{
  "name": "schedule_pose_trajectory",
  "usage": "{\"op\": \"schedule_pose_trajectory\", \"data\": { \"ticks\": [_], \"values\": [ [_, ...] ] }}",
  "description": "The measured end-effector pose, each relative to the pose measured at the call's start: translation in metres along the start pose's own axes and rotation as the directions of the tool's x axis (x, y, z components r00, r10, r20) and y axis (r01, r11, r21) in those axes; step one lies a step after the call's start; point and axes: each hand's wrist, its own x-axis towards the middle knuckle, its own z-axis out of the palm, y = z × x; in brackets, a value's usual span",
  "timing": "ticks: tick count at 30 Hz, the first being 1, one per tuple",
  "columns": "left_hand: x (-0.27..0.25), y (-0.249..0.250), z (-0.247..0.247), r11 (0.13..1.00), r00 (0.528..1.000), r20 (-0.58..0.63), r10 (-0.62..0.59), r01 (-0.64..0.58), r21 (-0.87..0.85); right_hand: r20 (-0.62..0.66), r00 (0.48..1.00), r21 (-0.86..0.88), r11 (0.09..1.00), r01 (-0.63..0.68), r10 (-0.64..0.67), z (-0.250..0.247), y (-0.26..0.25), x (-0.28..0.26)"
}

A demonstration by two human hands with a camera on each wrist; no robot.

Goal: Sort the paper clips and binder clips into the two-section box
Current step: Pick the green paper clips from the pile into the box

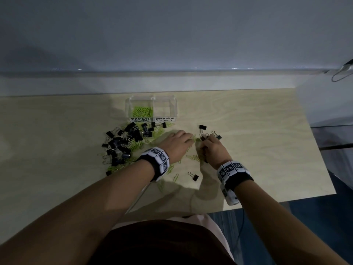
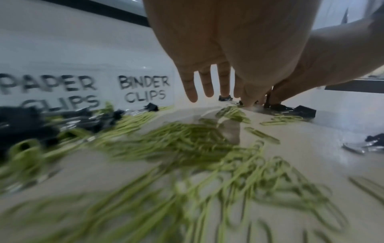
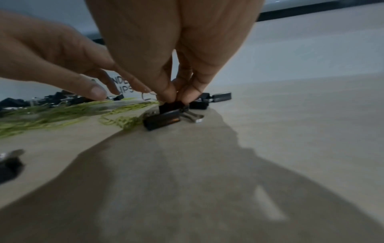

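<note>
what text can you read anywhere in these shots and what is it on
"PAPER CLIPS": white label on the front of the left section of the clear box, the section holding green paper clips.
"BINDER CLIPS": white label on the front of the right section.
The black-and-white patterned squares on the wristbands are coded markers, not readable text.
No other text is legible.
</note>
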Motion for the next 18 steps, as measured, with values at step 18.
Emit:
{"op": "schedule_pose_trajectory", "data": {
  "ticks": [18],
  "values": [
    [-0.065, -0.034, 0.022, 0.996, 0.990, 0.114, -0.080, 0.084, -0.028, 0.007, 1.000, -0.014, 1.000, 0.014, -0.014, 0.025, -0.022, -0.028]
  ]
}}
